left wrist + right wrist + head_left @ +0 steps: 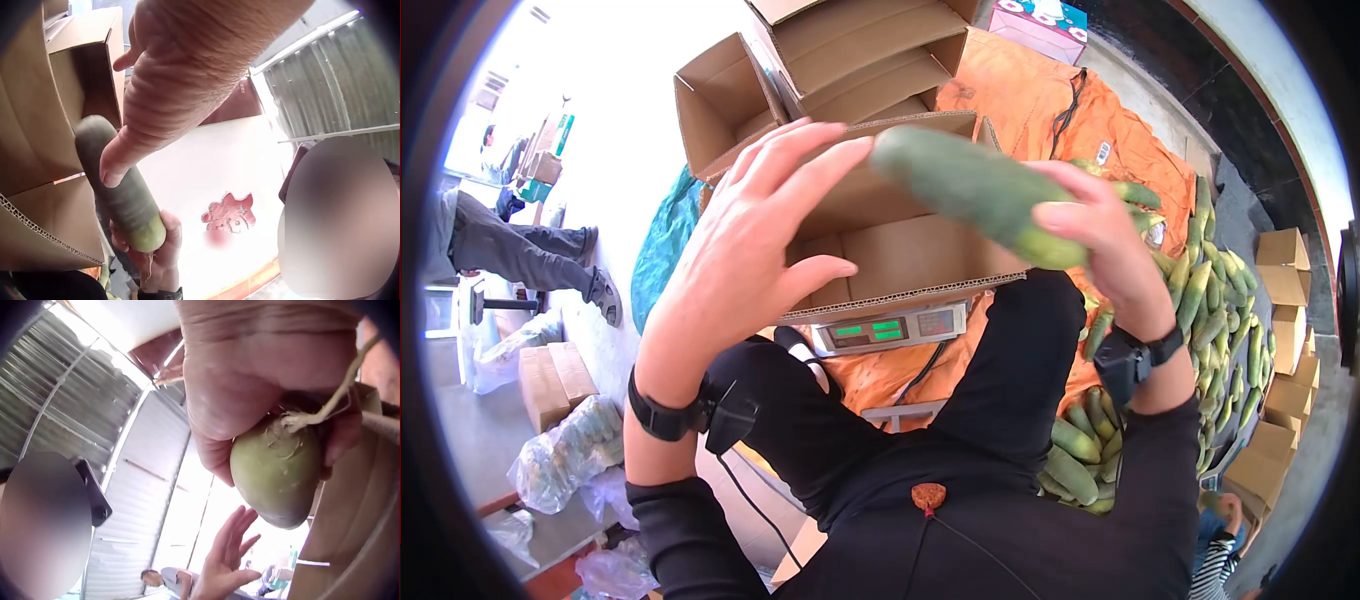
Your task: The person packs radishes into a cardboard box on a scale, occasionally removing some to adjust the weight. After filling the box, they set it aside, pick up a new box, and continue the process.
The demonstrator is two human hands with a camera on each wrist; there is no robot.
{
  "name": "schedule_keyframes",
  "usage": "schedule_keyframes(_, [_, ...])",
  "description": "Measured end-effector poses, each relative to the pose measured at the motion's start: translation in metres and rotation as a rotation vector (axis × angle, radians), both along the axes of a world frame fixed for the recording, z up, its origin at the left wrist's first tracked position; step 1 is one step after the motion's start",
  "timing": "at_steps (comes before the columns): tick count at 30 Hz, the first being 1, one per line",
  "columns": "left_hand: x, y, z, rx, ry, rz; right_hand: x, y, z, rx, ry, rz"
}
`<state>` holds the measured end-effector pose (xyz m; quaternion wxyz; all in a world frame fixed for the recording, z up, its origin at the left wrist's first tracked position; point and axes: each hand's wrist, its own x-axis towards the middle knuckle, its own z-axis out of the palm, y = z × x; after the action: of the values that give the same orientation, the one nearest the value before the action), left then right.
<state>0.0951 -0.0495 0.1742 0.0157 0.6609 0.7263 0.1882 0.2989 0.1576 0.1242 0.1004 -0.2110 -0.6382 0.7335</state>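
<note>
My right hand (pixel 1100 225) grips a large green radish (pixel 960 190) round its paler end, and a thin root trails from that end in the right wrist view. The radish is held aslant above an open cardboard box (pixel 900 255), its dark green end toward my left hand (pixel 750 220). That left hand has its fingers spread, with the index fingertip right at the radish's far end in the head view. The box rests on a digital scale (pixel 890 328) with lit green displays, between my legs.
More open cartons (pixel 860 60) stand beyond the box. A long heap of green radishes (pixel 1220 310) lies on the right, beside an orange sheet (pixel 1010 90). Bagged goods (pixel 570 450) and small boxes (pixel 555 385) are at left, where another person's legs (pixel 520 240) show.
</note>
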Motion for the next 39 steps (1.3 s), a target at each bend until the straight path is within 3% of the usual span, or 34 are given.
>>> schedule_keyframes(2, [-0.002, 0.013, -0.003, -0.046, 0.032, -0.052, -0.029, -0.015, -0.008, 0.060, 0.049, 0.128])
schedule_keyframes(6, [-0.008, 0.029, -0.014, -0.321, -0.143, -0.126, -0.061, -0.026, -0.026, 0.029, 0.068, 0.221])
schedule_keyframes(8, [-0.016, 0.031, -0.021, -0.503, -0.274, -0.131, -0.061, -0.023, -0.018, 0.071, -0.130, 0.246])
schedule_keyframes(10, [-0.036, 0.029, -0.041, -0.446, -0.335, -0.194, -0.050, -0.009, -0.025, 0.064, 0.023, 0.121])
schedule_keyframes(11, [-0.043, 0.030, -0.047, -0.502, -0.398, -0.190, -0.037, 0.002, -0.020, 0.155, 0.084, 0.019])
schedule_keyframes(14, [-0.066, 0.037, -0.073, -0.646, -0.434, -0.192, 0.012, 0.048, -0.039, 0.128, 0.185, -0.317])
schedule_keyframes(16, [-0.077, 0.048, -0.087, -1.000, -0.376, -0.066, 0.052, 0.078, -0.076, 0.172, 0.059, -0.522])
schedule_keyframes(20, [-0.099, 0.067, -0.133, -1.123, -0.361, -0.090, 0.128, 0.094, -0.186, 0.078, -0.410, -0.735])
schedule_keyframes(24, [-0.109, 0.084, -0.178, -1.270, -0.460, -0.097, 0.185, 0.072, -0.301, -0.174, -0.676, -0.844])
schedule_keyframes(29, [-0.112, 0.082, -0.250, -1.365, -0.378, -0.120, 0.208, 0.052, -0.400, -0.696, -0.687, -0.941])
schedule_keyframes(30, [-0.115, 0.078, -0.264, -1.352, -0.345, -0.125, 0.215, 0.054, -0.422, -0.754, -0.672, -0.863])
schedule_keyframes(33, [-0.106, 0.075, -0.285, -1.418, -0.386, -0.069, 0.180, 0.054, -0.417, -0.695, -0.849, -0.880])
schedule_keyframes(35, [-0.103, 0.064, -0.310, -1.432, -0.393, -0.060, 0.170, 0.054, -0.433, -0.750, -0.673, -1.079])
schedule_keyframes(39, [-0.088, 0.041, -0.342, -1.429, -0.394, -0.076, 0.170, 0.065, -0.473, -0.737, -0.655, -1.070])
